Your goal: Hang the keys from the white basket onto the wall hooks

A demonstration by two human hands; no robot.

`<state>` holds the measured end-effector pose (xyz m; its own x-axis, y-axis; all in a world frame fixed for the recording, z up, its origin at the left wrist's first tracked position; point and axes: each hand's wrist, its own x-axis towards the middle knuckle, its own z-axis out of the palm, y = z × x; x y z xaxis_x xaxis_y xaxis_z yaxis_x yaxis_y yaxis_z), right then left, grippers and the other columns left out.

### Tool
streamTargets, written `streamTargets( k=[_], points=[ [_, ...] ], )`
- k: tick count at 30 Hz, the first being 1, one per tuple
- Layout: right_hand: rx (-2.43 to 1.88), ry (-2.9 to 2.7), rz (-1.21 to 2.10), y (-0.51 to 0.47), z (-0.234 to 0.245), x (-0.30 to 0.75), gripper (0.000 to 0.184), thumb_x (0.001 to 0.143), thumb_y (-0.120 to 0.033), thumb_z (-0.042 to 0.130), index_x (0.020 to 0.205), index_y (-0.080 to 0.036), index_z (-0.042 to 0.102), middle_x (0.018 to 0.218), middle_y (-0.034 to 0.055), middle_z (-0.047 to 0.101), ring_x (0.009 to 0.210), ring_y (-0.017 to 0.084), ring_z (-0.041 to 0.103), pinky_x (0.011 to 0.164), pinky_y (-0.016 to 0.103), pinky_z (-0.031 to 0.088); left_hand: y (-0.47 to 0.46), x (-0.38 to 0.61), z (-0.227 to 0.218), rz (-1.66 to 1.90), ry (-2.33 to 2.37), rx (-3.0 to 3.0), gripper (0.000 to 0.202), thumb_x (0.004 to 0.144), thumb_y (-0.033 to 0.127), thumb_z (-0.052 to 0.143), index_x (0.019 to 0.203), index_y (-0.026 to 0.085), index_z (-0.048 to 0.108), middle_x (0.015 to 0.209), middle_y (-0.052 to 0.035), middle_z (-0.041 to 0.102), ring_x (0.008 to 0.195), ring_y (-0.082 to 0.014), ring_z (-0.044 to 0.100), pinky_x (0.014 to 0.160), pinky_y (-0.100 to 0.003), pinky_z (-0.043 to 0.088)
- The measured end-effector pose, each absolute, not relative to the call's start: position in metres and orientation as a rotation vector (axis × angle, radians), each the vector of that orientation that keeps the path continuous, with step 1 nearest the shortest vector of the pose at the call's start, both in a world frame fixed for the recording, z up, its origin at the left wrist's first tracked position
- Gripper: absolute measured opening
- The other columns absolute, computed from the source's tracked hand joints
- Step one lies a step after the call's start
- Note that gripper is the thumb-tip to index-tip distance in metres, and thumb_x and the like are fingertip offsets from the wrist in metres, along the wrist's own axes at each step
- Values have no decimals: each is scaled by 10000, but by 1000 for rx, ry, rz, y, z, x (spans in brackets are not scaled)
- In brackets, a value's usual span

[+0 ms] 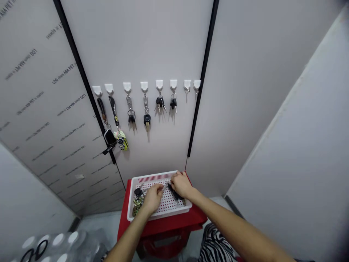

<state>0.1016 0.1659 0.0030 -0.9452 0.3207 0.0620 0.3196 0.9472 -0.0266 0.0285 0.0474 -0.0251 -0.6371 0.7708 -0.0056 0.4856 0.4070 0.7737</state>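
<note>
While the person's bare forearms reach forward past a zebra-striped cloth (pixel 215 243) and clear bottles (pixel 54 243) low in the head view, both hands work inside a white perforated basket (pixel 131 203) set on a red stool (pixel 163 222). The left hand (pixel 152 198) is curled, its fingertips pinched on the pale metal end of a key bunch (pixel 173 194) with slim black heads, lying at the basket's right middle. The right hand (pixel 181 183) is bent knuckles-up over those heads; its grip cannot be told. Loose keys (pixel 137 192) lie at the basket's left. On the grey wall beyond, white hooks (pixel 144 86) carry hanging keys (pixel 147 118).
</note>
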Motion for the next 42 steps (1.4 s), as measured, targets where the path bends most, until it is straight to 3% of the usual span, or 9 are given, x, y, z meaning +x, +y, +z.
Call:
streamTargets(
  k=[5,9,14,21,31,42],
  points=[
    [-566,-2900,379,170,11,102,150,632,-175,398,631,-174,547,654,13,586,667,123,475,618,243,285,47,29,-24,1188,2270,1046,270,640,141,384,867,99,523,867,-76,576,780,-121,511,740,-219,359],
    [-563,-2800,633,176,19,101,176,638,-188,373,636,-159,547,582,6,571,515,81,455,495,184,289,46,30,-20,1361,2223,1035,309,635,188,407,920,107,496,919,-75,557,828,-128,500,762,-230,353],
    [-514,-2663,860,177,31,99,177,628,-212,384,621,-136,544,547,8,555,482,75,449,459,170,302,48,29,-15,1523,2186,1051,400,600,246,474,977,111,471,1000,-86,521,907,-152,468,815,-276,329],
    [-457,-2490,1173,178,58,97,139,619,-208,403,606,-120,510,479,-8,498,429,63,436,443,169,334,67,29,9,1684,2073,1066,283,624,236,439,864,133,546,859,-56,592,776,-136,529,741,-269,388],
    [-395,-2225,1172,207,131,95,79,594,-179,433,569,-129,487,465,-31,471,417,54,425,432,173,349,107,27,84,1832,2067,1238,285,625,202,436,880,116,529,818,-69,588,708,-133,529,662,-265,413],
    [-400,-1885,1179,243,246,84,50,586,-129,450,536,-135,450,402,-51,434,371,44,417,397,169,382,146,32,199,1745,2383,1682,390,619,99,412,1004,155,448,897,-51,550,779,-122,491,722,-254,378]
  ],
)
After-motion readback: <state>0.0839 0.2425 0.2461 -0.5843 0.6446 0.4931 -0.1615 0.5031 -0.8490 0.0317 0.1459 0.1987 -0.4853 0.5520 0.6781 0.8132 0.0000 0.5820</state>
